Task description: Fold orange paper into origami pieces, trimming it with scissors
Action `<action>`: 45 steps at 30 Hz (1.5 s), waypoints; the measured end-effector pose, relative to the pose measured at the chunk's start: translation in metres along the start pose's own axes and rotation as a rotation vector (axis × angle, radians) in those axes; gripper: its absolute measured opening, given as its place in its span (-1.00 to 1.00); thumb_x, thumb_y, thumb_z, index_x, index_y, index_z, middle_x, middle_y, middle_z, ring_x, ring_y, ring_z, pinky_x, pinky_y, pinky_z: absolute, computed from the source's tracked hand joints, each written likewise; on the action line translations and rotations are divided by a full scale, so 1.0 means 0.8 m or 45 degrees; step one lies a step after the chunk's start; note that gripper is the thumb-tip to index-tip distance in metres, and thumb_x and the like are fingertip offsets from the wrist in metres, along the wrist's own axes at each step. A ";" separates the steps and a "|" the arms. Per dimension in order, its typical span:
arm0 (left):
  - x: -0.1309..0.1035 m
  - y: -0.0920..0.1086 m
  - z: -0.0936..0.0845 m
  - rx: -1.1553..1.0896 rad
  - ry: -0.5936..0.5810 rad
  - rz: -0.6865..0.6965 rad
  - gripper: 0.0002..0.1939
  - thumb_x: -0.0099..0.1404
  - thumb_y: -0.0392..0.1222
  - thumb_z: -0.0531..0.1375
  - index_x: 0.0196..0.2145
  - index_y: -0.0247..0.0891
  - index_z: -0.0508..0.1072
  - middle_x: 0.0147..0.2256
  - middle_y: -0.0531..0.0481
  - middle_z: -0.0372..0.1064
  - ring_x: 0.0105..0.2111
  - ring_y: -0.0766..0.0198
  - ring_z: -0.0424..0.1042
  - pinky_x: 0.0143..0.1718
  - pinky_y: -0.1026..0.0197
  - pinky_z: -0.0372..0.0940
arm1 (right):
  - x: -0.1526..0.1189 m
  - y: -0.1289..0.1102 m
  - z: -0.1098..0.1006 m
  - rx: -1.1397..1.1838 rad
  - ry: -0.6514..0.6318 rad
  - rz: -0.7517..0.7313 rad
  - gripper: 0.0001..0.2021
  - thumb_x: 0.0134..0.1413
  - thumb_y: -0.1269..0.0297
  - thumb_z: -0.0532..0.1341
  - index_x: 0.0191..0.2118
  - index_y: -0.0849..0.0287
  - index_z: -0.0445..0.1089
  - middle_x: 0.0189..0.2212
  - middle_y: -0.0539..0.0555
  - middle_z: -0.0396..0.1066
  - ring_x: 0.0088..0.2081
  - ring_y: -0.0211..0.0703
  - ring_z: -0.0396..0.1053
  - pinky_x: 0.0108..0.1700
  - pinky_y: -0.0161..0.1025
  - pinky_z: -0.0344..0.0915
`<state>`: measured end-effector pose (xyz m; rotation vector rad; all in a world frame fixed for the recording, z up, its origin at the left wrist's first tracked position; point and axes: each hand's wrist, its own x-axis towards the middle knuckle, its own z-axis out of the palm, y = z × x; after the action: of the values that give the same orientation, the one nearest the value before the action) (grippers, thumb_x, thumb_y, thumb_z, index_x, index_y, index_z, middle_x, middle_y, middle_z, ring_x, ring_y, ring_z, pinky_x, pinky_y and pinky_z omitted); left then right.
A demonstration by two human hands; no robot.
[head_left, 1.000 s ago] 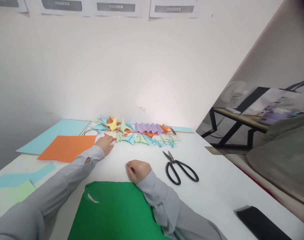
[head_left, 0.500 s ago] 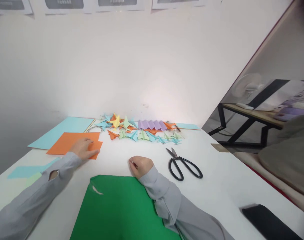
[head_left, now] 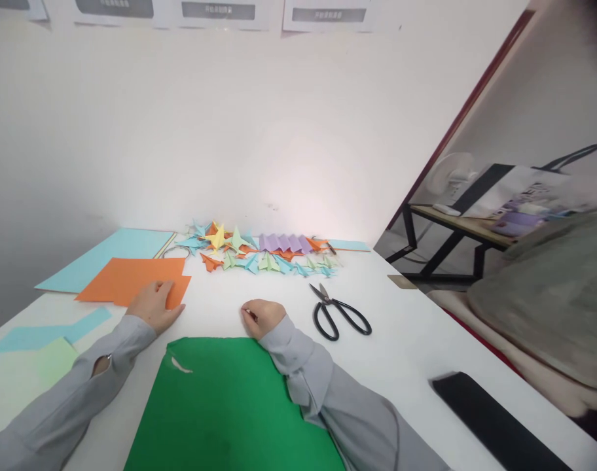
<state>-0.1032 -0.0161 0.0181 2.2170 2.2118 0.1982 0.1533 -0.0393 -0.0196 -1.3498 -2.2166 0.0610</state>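
My left hand point(head_left: 154, 306) rests over the near edge of the orange paper point(head_left: 112, 278), its thumb apart from the bent fingers. Its palm side is hidden, and I see no grip on the sheet. Loosely curled on the white tabletop point(head_left: 213, 301), my right hand point(head_left: 265, 318) has nothing visible in it. Just below it lies a green sheet point(head_left: 220, 399) with a small pale tear-like mark near its top left corner; my right forearm crosses its side. Black-handled scissors point(head_left: 330, 304) lie slightly spread to the right of my right hand.
Several folded paper shapes point(head_left: 237, 242) and a pleated purple paper point(head_left: 285, 243) line the wall. Light blue sheets point(head_left: 97, 258) lie at the back left, blue and green scraps point(head_left: 38, 337) at the left. A black object point(head_left: 489, 418) is at the right edge.
My left hand has drawn back a little toward me over the orange paper. My right hand keeps its curled pose. The whole view has turned slightly right.
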 end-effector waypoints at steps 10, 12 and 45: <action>0.009 -0.008 0.003 -0.001 0.050 0.121 -0.40 -0.04 -0.30 0.06 0.03 -0.41 0.27 -0.03 -0.33 0.23 -0.06 -0.03 0.30 -0.11 0.11 0.23 | 0.000 0.002 0.002 0.121 0.031 -0.072 -0.80 0.01 0.36 0.07 -0.36 0.19 0.45 -0.51 0.05 0.47 -0.49 -0.25 0.36 -0.38 -0.34 0.23; 0.011 -0.018 0.004 -0.059 0.137 0.133 -0.53 -0.03 -0.34 0.03 -0.10 -0.37 0.38 -0.09 -0.28 0.31 -0.12 -0.02 0.35 -0.15 0.08 0.25 | 0.000 0.003 0.004 0.158 0.059 -0.072 -0.80 0.01 0.35 0.07 -0.34 0.20 0.44 -0.53 0.04 0.46 -0.52 -0.26 0.35 -0.39 -0.34 0.24; -0.010 0.106 0.034 -2.194 -0.235 0.033 -0.35 -0.35 -0.11 0.43 -0.21 -0.38 0.50 -0.20 -0.26 0.46 -0.14 -0.09 0.41 -0.13 0.03 0.34 | 0.007 0.036 -0.009 2.059 0.260 0.704 -0.81 -0.48 0.43 0.37 -0.63 0.21 0.33 -0.72 -0.02 0.38 -0.74 -0.32 0.30 -0.77 -0.47 0.21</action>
<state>-0.0163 -0.0220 -0.0015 1.0909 0.9305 1.2037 0.1780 -0.0217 -0.0200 -0.7809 -0.8661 1.4393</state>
